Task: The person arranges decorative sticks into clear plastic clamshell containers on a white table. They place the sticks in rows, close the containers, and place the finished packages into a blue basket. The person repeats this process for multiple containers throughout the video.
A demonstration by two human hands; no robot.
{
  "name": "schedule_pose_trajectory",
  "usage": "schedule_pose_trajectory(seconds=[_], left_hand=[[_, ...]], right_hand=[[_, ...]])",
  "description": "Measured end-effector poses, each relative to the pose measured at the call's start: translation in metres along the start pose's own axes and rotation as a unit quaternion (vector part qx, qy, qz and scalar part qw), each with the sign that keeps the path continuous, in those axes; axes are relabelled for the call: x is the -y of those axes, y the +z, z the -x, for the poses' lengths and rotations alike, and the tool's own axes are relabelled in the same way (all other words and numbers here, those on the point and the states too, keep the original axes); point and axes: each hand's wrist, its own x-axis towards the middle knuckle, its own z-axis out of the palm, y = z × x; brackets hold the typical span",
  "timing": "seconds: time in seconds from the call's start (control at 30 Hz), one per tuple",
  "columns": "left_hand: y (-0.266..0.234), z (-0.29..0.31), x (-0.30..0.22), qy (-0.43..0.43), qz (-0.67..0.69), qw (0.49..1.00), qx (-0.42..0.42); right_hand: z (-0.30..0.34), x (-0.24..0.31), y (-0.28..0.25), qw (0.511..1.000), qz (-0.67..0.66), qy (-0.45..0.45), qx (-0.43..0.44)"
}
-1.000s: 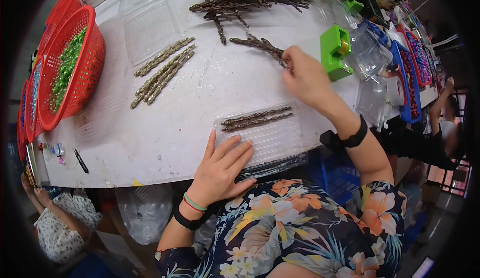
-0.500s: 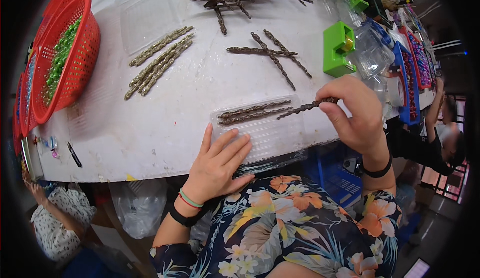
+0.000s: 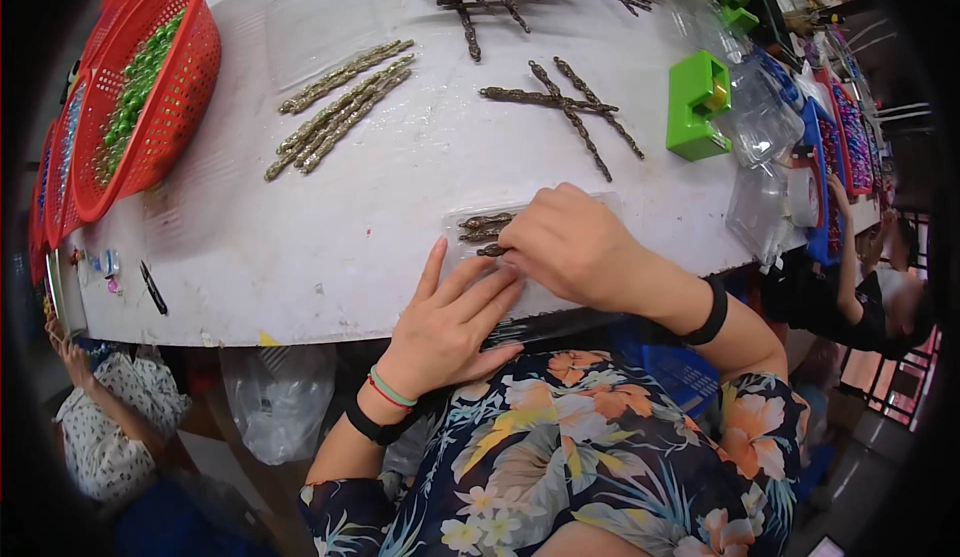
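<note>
Right hand (image 3: 575, 247) pinches knobbly brown twisted sticks (image 3: 487, 235) in clear plastic tray (image 3: 455, 225); left hand (image 3: 450, 322) flat, fingers spread.

Bright, even daylight washes the white table (image 3: 330, 217), leaving only soft shadows. Fisheye distortion bends its edges, a black vignette rings the frame, and the periphery blurs.

Showing white across the table (image 3: 330, 227). Glowing red at the left edge, a basket (image 3: 185, 77) carrying green beads (image 3: 135, 87). Lying dark brown near the far edge, twisted sticks (image 3: 560, 107); paler olive-grey ones (image 3: 340, 107) left of them. Sitting bright green toward the right edge, a small box (image 3: 697, 105). Wearing a dark floral shirt (image 3: 580, 457) with orange blossoms.
</note>
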Motion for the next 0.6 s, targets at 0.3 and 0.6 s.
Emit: schedule_pose_trajectory(seconds=[0.3, 0.6], left_hand=[[0.0, -0.001, 0.0, 0.007, 0.003, 1.0, 0.003], [0.001, 0.0, 0.001, 0.015, 0.007, 1.0, -0.01]], right_hand=[[0.003, -0.008, 0.013, 0.998, -0.033, 0.047, -0.007], [0.024, -0.075, -0.031, 0.912, 0.111, 0.392, -0.043]])
